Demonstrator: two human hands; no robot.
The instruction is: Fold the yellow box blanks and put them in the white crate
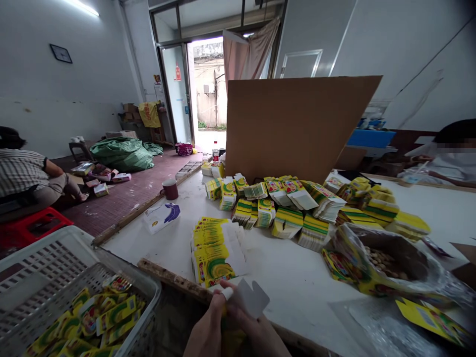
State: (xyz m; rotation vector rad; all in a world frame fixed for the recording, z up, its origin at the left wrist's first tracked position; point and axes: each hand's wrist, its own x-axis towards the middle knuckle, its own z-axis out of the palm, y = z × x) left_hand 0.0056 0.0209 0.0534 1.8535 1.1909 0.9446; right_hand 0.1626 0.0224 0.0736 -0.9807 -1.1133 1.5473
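At the table's near edge, my left hand [210,320] is closed on a small yellow carton [232,338]. My right hand [256,329] grips the same carton from the other side. Its white cardboard flap [250,298] sticks up between my hands, and much of the carton is hidden by my fingers. Just beyond lies a fanned stack of flat yellow-and-green cartons [213,248], white flaps towards the right. To the left, a pale plastic crate [148,307] holds many filled yellow packs [89,317].
Bundled flat cartons [286,220] line the table behind, before a large brown cardboard sheet [293,129]. An opened bag [394,258] of small tan pieces stands right. A mug [170,189] and tissue pack [162,217] sit left. One person [26,168] sits left, another [442,158] right.
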